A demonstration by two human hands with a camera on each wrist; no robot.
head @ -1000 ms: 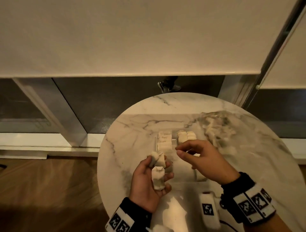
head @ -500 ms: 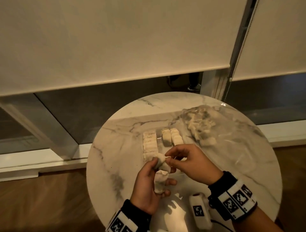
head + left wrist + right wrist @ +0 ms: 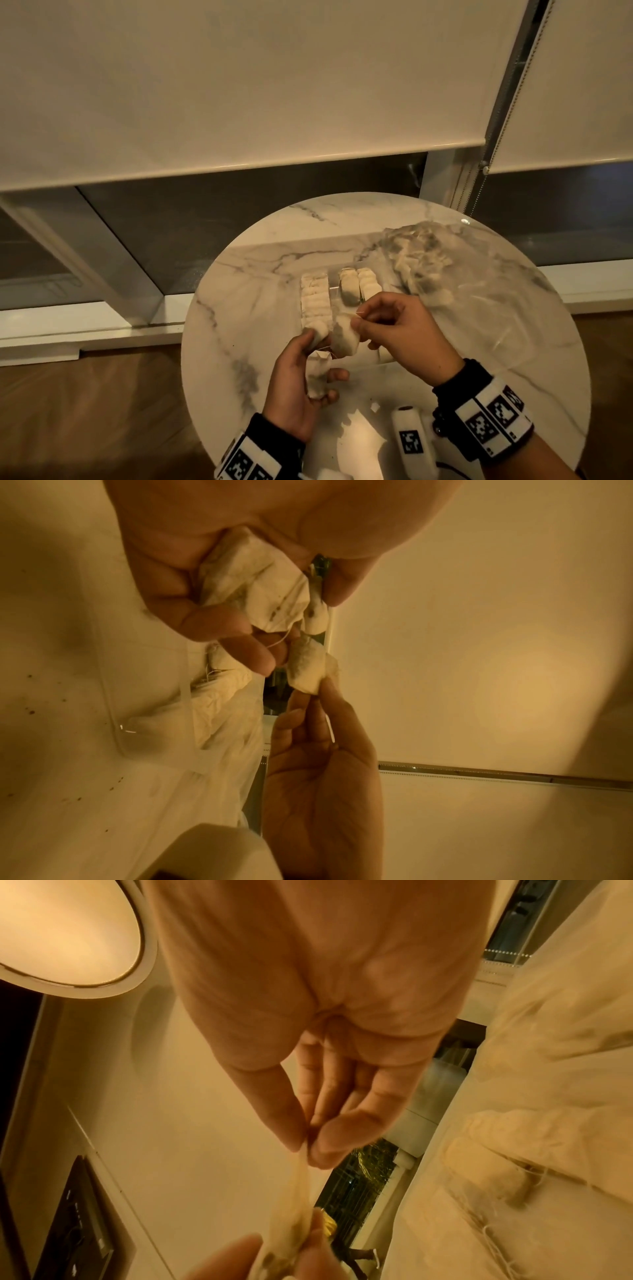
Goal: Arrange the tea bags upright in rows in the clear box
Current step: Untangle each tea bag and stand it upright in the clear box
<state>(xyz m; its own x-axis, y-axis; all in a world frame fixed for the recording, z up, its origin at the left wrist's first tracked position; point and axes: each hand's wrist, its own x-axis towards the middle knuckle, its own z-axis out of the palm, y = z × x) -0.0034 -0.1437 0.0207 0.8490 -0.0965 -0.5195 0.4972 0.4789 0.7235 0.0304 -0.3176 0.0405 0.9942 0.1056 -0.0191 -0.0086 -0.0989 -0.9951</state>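
My left hand grips two white tea bags, one across the palm and one under the thumb. My right hand pinches the top of a third tea bag, which hangs just right of the left thumb. In the right wrist view the thumb and forefinger nip that bag; in the left wrist view it sits between both hands. Just beyond the hands, the clear box holds upright tea bags: a long left row and two short rows.
A clear plastic bag of loose tea bags lies at the back right of the round marble table. A white marker-tagged device lies near the front edge by my right wrist. Wooden floor is on the left.
My right hand came back from over the box to the left hand and took hold of one tea bag there. The head view has swung left.
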